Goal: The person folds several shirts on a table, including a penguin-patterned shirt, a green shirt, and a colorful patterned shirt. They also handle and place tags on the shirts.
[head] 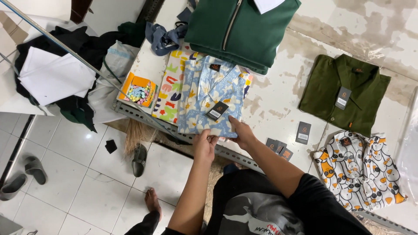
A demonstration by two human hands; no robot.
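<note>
Left hand: the left hand grips the near hem of the folded light-blue floral short-sleeved shirt, fingers curled shut around the fabric edge.
Right hand: the right hand lies on the same hem just beside the left hand, thumb on top and fingers tucked under the cloth, pinching it.
Shirt position: the floral shirt lies collar away from the person, at the near edge of the white worktable, on top of a white folded cloth with multicoloured cut-out shapes.
Shirt label: a small black rectangular hang tag with a white sticker rests tilted on the shirt front.
Loose labels: one dark rectangular tag lies alone on the table; a cluster of dark tags lies near the right forearm.
Other garments: a folded dark-green zipped jacket sits beyond the floral shirt; a folded olive-green shirt carries a grey tag; a white shirt with orange-and-black duck print lies near it.
Package: an orange square box with pastel contents stands at the table's left corner.
</note>
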